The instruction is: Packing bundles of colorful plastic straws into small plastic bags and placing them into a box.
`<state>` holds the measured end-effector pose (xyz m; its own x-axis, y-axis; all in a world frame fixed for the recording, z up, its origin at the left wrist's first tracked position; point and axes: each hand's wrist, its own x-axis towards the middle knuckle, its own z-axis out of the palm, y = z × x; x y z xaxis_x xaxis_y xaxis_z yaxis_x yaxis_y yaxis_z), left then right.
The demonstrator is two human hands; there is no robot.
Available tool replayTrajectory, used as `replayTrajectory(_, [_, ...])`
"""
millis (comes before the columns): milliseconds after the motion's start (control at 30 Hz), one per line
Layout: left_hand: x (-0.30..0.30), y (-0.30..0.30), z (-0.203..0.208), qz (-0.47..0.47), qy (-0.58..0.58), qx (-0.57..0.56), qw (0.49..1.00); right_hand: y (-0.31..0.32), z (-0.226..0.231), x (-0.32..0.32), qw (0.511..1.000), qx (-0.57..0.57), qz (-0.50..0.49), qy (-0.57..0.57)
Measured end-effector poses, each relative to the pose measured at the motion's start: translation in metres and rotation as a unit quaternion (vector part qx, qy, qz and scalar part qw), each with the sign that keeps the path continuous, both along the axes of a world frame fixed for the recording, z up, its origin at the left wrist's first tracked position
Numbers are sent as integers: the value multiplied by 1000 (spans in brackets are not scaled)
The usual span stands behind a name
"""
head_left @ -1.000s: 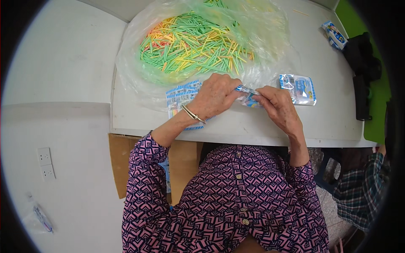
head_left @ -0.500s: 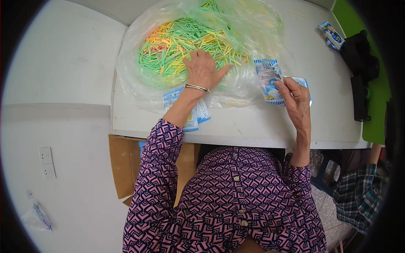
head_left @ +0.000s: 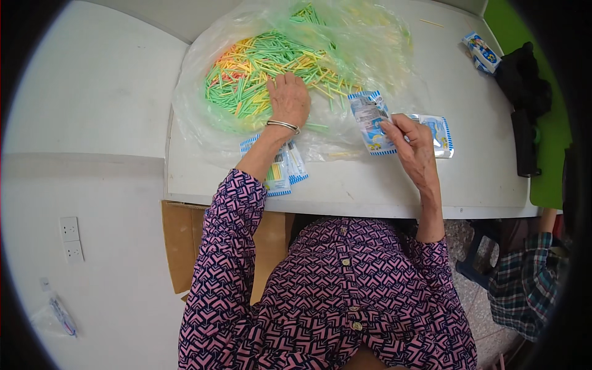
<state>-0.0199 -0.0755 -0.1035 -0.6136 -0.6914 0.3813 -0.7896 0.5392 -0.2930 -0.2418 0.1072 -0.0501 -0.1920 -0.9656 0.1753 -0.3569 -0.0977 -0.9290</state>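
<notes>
A big clear plastic bag (head_left: 191, 117) lies spread on the table, heaped with thin green, yellow and orange sticks (head_left: 271, 52). My left hand (head_left: 290, 102) reaches into the near side of the heap, its fingers bent down and drawn together on some sticks; the thumb is hidden. To the right, my right hand (head_left: 410, 145) pinches a small blue-and-white packet (head_left: 370, 126) between thumb and fingers, holding it above the table. Behind that hand lies another blue-and-white packet (head_left: 443, 137). Several similar packets (head_left: 279, 182) lie partly under my left forearm, with yellow sticks showing through one.
A blue-and-white packet (head_left: 481, 52) rests at the far right by a black object (head_left: 524, 80) and a green panel (head_left: 546, 179). One loose stick (head_left: 431, 23) lies at the back. Below the table stands a cardboard box (head_left: 182, 240). At right is another person's plaid sleeve (head_left: 521, 277).
My left hand has drawn its spread thumb in and closed over the sticks. My right hand has moved left with its packet, uncovering more of the packet behind it.
</notes>
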Motion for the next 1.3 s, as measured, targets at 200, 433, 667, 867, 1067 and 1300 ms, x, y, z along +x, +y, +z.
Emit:
replayTrajectory(200, [7, -1, 27, 63, 153, 162, 973, -6, -2, 7, 998, 30, -9, -51])
replayTrajectory(433, [18, 6, 69, 17, 528, 464, 711, -50, -20, 61, 902, 7, 26, -430])
replayTrajectory(667, [-5, 23, 66, -88, 721, 563, 394, -113, -30, 109, 680, 25, 8, -732])
replayTrajectory(867, [-17, 31, 47, -84, 787, 504, 346, -134, -39, 124, 633, -12, -5, -774])
replayTrajectory(1067, [-25, 24, 37, -74, 784, 482, 383, -135, -37, 127, 648, -31, -28, -761])
replayTrajectory(1300, [-23, 24, 44, -3, 777, 516, 360, -121, -39, 112, 754, -51, 18, -655])
